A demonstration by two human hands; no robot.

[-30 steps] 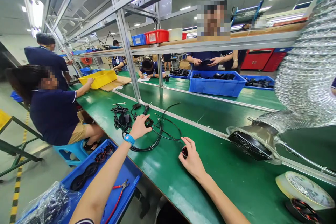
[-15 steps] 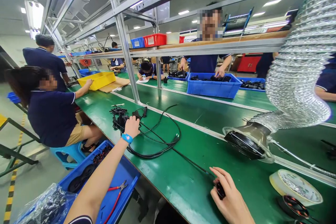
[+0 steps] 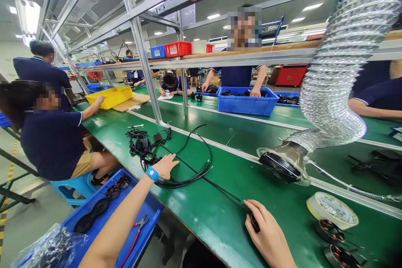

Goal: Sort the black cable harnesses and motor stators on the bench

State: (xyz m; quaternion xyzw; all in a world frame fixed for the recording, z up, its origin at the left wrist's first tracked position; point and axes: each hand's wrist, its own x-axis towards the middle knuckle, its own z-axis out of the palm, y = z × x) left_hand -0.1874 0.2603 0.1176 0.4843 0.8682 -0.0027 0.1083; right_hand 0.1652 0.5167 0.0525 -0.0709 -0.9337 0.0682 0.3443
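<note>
My left hand [image 3: 166,167], a blue band at its wrist, reaches over the near side of a coil of black cable [image 3: 201,171] with fingers stretched out. Just beyond it lies a tangle of black cords with small black boxes [image 3: 143,144]. My right hand [image 3: 266,234] is closed around a small round black motor part [image 3: 254,222], mostly hidden by the fingers. A straight length of black cable [image 3: 224,190] runs from the tangle to my right fingertips. Whether it joins the held part I cannot tell.
Right of my hand are a tape roll [image 3: 333,209] and copper-wound motor parts [image 3: 329,230]. A fan with a silver duct [image 3: 279,165] stands behind. Lower left, a blue tray [image 3: 150,217] holds red-handled cutters [image 3: 138,230]. Co-workers sit left and stand opposite, behind a blue bin [image 3: 246,106].
My left hand has come back from the cord tangle towards me, and its fingers have spread. My right hand keeps its hold on the motor part. The whole view has shifted slightly.
</note>
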